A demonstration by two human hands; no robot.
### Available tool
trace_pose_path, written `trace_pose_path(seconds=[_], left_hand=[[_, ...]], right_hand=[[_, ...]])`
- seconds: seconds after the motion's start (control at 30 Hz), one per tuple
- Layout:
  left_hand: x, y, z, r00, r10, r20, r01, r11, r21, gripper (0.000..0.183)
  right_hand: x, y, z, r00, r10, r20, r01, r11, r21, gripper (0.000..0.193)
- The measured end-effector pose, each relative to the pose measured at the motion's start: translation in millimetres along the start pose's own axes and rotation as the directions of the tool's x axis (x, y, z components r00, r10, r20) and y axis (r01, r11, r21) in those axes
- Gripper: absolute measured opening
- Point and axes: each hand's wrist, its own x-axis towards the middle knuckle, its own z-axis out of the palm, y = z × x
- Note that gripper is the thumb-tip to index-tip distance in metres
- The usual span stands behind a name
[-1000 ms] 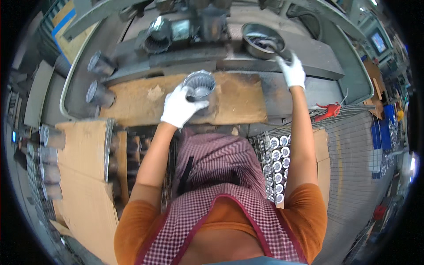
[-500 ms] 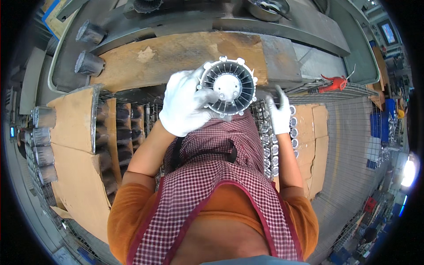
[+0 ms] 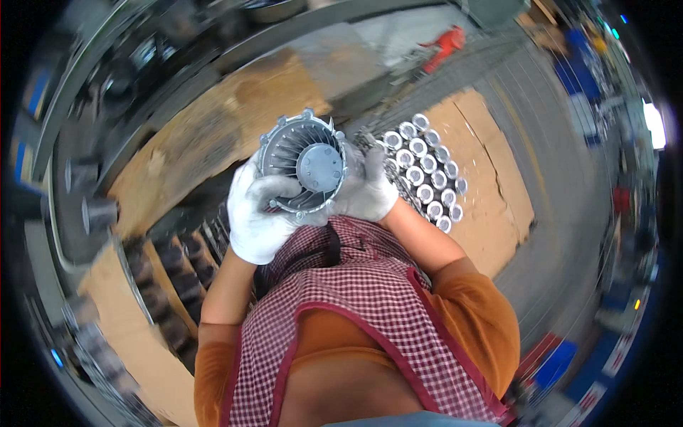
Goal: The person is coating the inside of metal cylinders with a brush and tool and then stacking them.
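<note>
A round grey finned metal housing (image 3: 319, 168), a cast cup with ribs lining its inner wall, is held up in front of my body, its hollow side facing me. My left hand (image 3: 260, 213), in a white glove, grips its left side with the thumb over the rim. On the other side my gloved right hand (image 3: 368, 191) lies against the housing, thumb raised and slightly blurred. The right fingers are partly hidden behind the metal.
Several shiny round metal parts (image 3: 428, 164) stand in rows on cardboard (image 3: 491, 178) at my right. Darker cups (image 3: 171, 256) fill a divided crate on the left. A worn wooden board (image 3: 213, 121) lies along the bench, with a red air gun (image 3: 445, 48) beyond it.
The view has swung toward the right, bringing the rows of parts into sight. My right hand has come over to the housing, which is now tilted, while the left keeps its grip.
</note>
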Motion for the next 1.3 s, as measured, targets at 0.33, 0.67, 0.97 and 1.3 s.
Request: trace_pose_path(seconds=[0.33, 0.67, 0.97, 1.3], left_hand=[[81.3, -50.4, 99.5, 0.974, -0.214, 0.073, 0.178, 0.926, 0.333, 0.068], [212.9, -114.1, 226.6, 0.864, -0.481, 0.151, 0.459, 0.874, 0.158, 0.049], [198.0, -125.4, 225.1, 0.843, -0.538, -0.002, 0.536, 0.839, 0.096, 0.018], [164.5, -185.1, 209.4, 0.856, -0.450, -0.255, 0.516, 0.774, 0.366, 0.019]], right_hand=[[-124.9, -48.7, -102.3, 0.600, -0.039, -0.799, 0.207, 0.972, 0.108, 0.065], [-181.9, -115.5, -317.0, -0.397, -0.518, -0.758, -0.274, 0.855, -0.440, 0.092], [-159.9, -234.6, -471.9, -0.451, -0.619, -0.643, -0.734, 0.667, -0.128, 0.102], [-122.2, -282.5, -581.3, -0.348, -0.639, -0.685, -0.867, 0.498, -0.024, 0.059]])
